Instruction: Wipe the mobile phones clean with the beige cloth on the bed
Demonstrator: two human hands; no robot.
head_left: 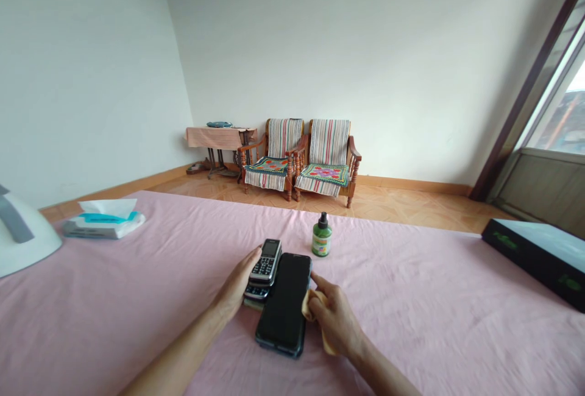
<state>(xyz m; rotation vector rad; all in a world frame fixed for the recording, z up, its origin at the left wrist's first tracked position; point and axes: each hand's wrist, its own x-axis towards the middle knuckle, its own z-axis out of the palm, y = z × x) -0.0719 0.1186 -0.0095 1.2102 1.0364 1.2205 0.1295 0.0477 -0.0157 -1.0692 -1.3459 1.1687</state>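
My left hand (240,283) is closed along the left side of a silver-and-black keypad phone (265,265), its thumb by the screen and its other fingers hidden. Under that phone lies another keypad phone (256,291), partly covered. Beside them, touching, a large black smartphone (286,304) lies screen up and slightly slanted. My right hand (336,314) holds a crumpled yellow cloth (309,306) against the smartphone's right edge, and its index finger points along that edge. A green spray bottle (322,237) with a black top stands just beyond the phones.
Pink cloth (183,298) covers the surface. On it are a tissue pack (104,225) at left, a white-and-grey object (22,231) at the left edge and a black box (534,256) at right. Two wooden armchairs (323,173) and a cloth-covered small table (214,137) stand by the wall.
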